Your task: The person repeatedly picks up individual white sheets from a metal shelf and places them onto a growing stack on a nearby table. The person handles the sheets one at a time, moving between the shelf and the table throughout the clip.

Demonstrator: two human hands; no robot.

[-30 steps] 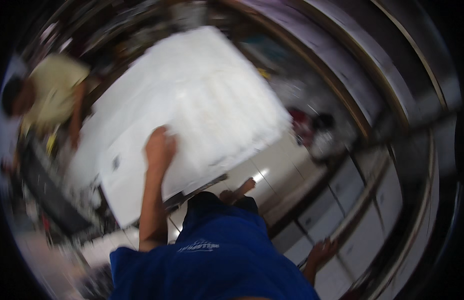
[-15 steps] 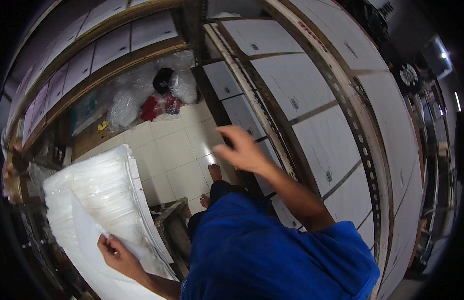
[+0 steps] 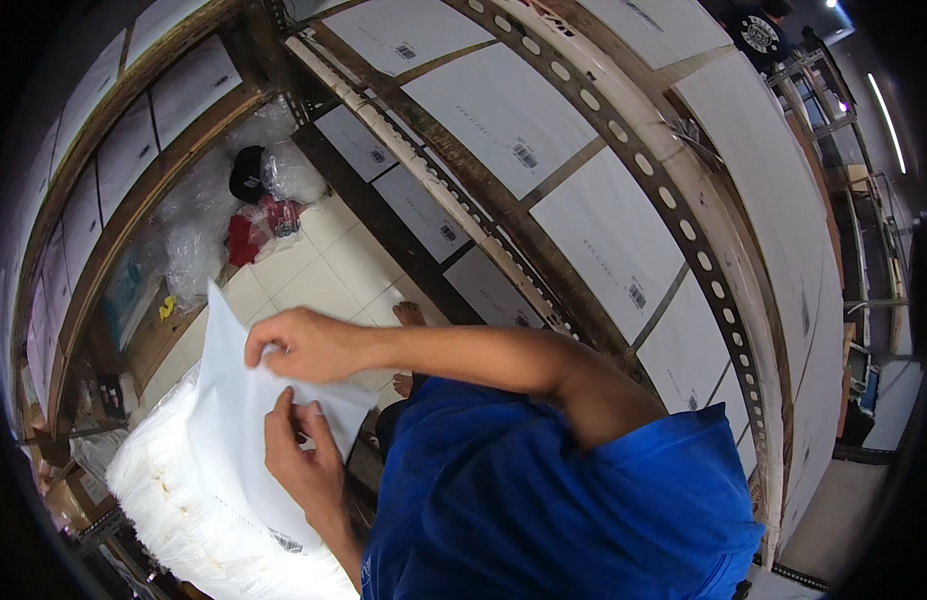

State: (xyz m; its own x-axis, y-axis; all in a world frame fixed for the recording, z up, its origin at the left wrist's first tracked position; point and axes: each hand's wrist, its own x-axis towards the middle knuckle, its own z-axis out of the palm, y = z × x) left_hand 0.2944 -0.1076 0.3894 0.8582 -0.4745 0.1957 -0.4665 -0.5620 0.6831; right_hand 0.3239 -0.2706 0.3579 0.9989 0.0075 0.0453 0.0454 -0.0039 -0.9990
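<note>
A white sheet with a small printed barcode near its lower end stands lifted and bent over a thick stack of white sheets at the lower left. My right hand reaches across from the right, its fingers curled in a pinch at the sheet's upper part. Just below it, my left hand is closed at the sheet's near side, with the index finger and thumb in front. The curled fingers hide exactly where each hand grips.
Shelves of large white panels in perforated metal frames rise on the right. Clear plastic wrap, a black cap and red cloth lie beyond the tiled floor. My bare feet stand close by.
My right hand has swung left from over the floor to the sheet. My left hand has moved up and right, and the sheet stands higher off the stack. The view has turned.
</note>
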